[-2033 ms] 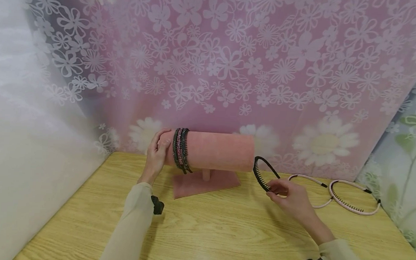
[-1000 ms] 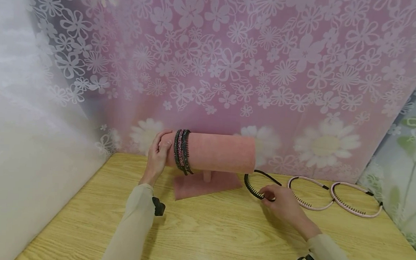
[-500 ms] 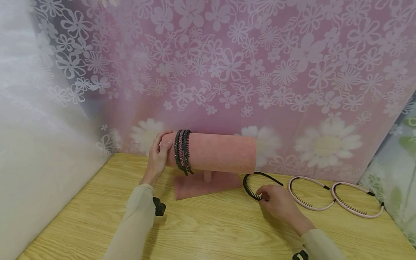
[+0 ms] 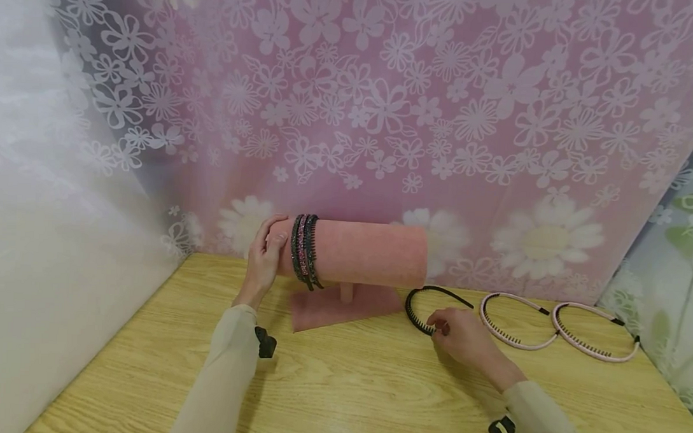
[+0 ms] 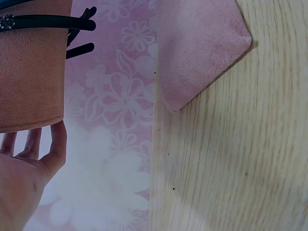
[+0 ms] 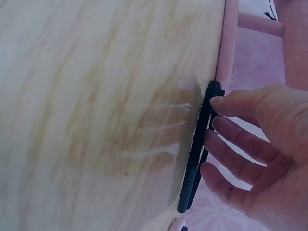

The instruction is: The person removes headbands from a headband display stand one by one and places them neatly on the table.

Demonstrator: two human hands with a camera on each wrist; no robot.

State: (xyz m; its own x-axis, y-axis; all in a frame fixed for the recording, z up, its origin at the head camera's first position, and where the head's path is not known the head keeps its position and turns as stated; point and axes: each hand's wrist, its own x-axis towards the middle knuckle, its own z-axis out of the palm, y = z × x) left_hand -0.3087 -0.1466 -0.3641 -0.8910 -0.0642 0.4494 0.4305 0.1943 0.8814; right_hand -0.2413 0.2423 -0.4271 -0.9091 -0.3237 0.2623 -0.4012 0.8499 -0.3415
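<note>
At the left end of a pink velvet headband stand [image 4: 368, 252], my left hand [image 4: 261, 258] holds the padded roll, thumb in front and fingers over the top. Several dark glittery headbands [image 4: 303, 250], one with pink stones, circle the roll beside that hand. A black toothed headband [image 4: 414, 311] lies on the table to the right of the stand's base. My right hand [image 4: 465, 338] is at its near side. In the right wrist view the thumb tip touches the black headband [image 6: 197, 139], with the other fingers loosely bent and spread beside it.
Two pale pink toothed headbands, one nearer [image 4: 514, 345] and one farther right [image 4: 594, 352], lie at the table's right. The wood-grain table [image 4: 340, 395] meets a pink floral backdrop [image 4: 356, 115] behind the stand. A white sheet [image 4: 65, 232] bounds the left side.
My right hand has lowered the black headband from beside the roll's right end onto the table, and its grip has loosened. The left hand stays on the roll.
</note>
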